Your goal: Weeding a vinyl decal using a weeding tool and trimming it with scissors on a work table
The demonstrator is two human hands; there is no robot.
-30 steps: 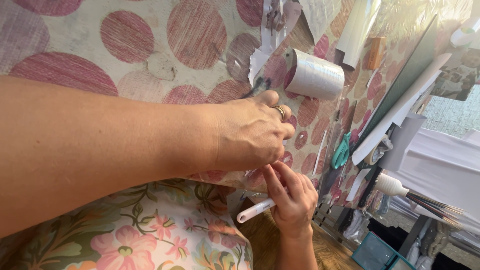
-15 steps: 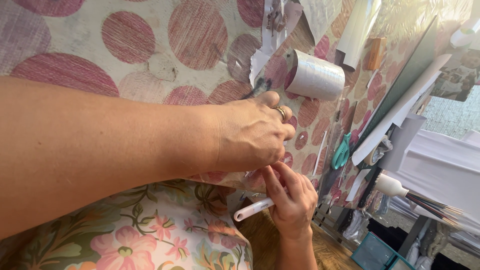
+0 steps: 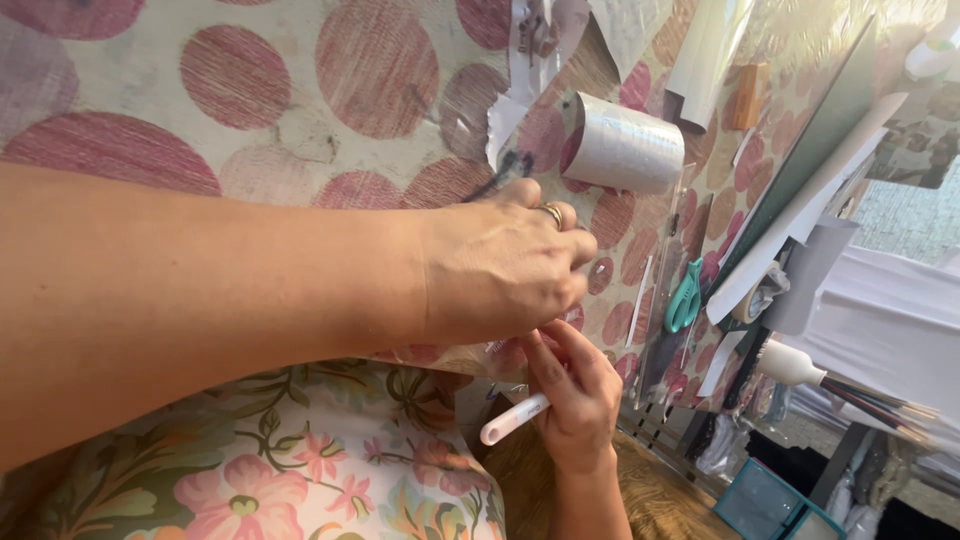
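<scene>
Left hand (image 3: 500, 270) lies knuckles-up on the edge of the table (image 3: 250, 110), which has a spotted covering; a gold ring (image 3: 553, 213) shows on one finger, and the fingers are curled down so that what they grip, if anything, cannot be told. Right hand (image 3: 575, 395) sits just below, touching the left, closed around a white pen-like tool (image 3: 512, 419) that juts out to the left. A white paper roll (image 3: 625, 150) lies farther up the table; teal scissors (image 3: 684, 297) lie to the right.
</scene>
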